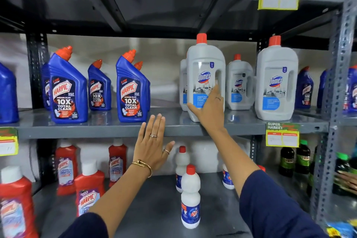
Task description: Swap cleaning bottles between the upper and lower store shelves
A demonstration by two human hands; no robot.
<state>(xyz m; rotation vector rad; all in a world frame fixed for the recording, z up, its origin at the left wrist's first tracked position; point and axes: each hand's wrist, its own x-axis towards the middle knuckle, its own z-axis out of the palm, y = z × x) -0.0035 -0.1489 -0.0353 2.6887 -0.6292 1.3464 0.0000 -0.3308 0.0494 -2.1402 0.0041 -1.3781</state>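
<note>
A large grey Domex bottle [204,60] with a red cap stands at the front of the upper shelf [108,127]. My right hand [209,108] grips its lower front, thumb on the left side and fingers reaching toward the handle. My left hand [152,145] hovers open in front of the upper shelf's edge, fingers straight, holding nothing. On the lower shelf [154,199], a small white Rin bottle [190,197] with a red cap stands near the front, and another white bottle [181,168] stands behind it.
Blue Harpic bottles [67,91] fill the upper shelf's left half; more Domex bottles [276,81] stand at the right. Red Harpic bathroom cleaners [88,189] line the lower left. Dark green bottles [295,158] sit lower right, beyond the steel upright [332,102]. Another person's fingers [347,181] show at the right edge.
</note>
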